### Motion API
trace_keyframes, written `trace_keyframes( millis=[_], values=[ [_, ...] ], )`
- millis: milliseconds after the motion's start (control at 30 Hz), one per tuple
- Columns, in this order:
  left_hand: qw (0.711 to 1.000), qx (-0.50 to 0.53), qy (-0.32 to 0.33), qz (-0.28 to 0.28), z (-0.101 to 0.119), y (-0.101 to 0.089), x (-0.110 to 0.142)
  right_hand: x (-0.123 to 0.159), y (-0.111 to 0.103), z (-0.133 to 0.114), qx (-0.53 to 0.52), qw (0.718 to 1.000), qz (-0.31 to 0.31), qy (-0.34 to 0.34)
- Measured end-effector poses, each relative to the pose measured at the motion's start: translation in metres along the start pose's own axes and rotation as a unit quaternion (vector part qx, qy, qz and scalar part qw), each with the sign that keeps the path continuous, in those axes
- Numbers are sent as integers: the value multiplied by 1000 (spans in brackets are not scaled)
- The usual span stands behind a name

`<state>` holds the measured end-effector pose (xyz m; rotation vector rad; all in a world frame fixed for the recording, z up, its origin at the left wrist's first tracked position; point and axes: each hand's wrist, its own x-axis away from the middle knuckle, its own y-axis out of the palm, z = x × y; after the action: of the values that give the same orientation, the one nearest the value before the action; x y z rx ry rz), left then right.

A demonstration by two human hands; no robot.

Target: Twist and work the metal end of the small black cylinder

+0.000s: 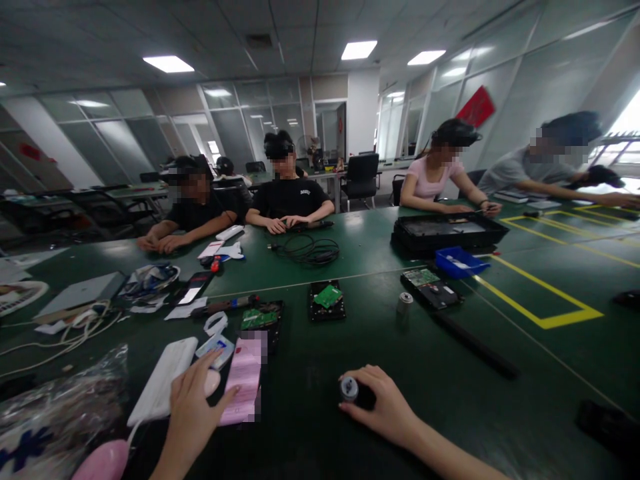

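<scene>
My right hand is closed, with thumb and fingers curled round a small silver metal cylinder whose top shows a dark middle. My left hand has its fingers apart. Its thumb reaches over a pink paper. By its fingers are a pale pink rounded object, partly hidden, and a small blue-and-white packet. A long white device lies left of that hand. Beyond the right hand, a similar metal cylinder stands upright on the green table.
Hard drives with green boards lie ahead, near a blue tray and a dark strip. A black cable lies coiled farther off. Clear plastic bags fill the near left. Several people sit across the table.
</scene>
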<state>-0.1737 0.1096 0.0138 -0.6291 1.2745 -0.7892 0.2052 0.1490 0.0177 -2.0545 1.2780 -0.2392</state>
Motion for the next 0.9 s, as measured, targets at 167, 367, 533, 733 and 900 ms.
trace_keyframes(
  millis=[167,367,533,733,900],
  values=[
    [992,73,-27,97,48,-2,-11,0,1,2,8,1000,-1,-1],
    [982,186,-17,9,110,12,19,0,-1,2,-2,1000,-4,-3],
    [954,265,50,-133,149,30,25,0,0,2,-5,1000,2,-13],
    [936,293,55,-190,166,43,15,0,3,2,-3,1000,9,-17],
    [911,345,106,-201,181,31,8,-1,5,7,6,1000,18,-21]
  ],
)
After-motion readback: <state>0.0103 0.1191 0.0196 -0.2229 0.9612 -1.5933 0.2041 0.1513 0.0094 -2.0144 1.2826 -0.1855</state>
